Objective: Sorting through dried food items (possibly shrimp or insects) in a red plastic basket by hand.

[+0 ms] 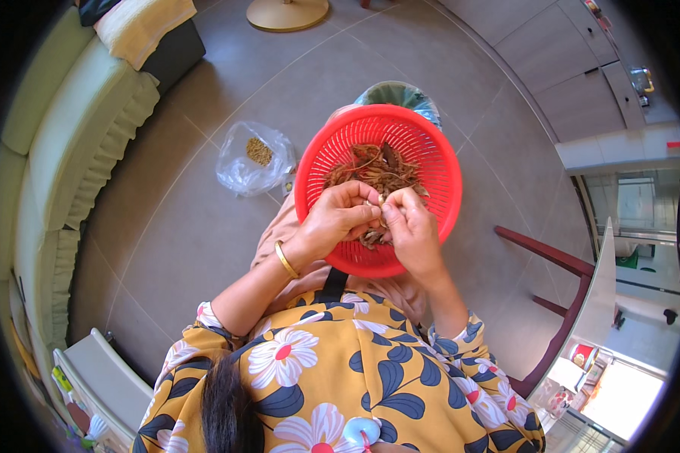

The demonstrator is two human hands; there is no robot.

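Note:
A red plastic basket (452, 187) with slotted walls rests on my lap. Brown dried plant material (386, 170), with stringy stems and husk-like pieces, is heaped inside it. Over the basket's near half, my left hand (348, 212) and my right hand (411, 226) meet at the fingertips. Between them they pinch a small pale piece (381, 200), too small to name for certain; it looks like part of a dried pod. Fingers partly hide it. More husk-like bits lie beneath the hands.
Left of the basket, a clear plastic bag (232, 164) holding small brown grains (259, 152) lies on the tiled floor. A bin with a plastic liner (405, 93) stands just beyond the basket. A sofa (62, 141) is at left, a dark red wooden chair (544, 249) at right.

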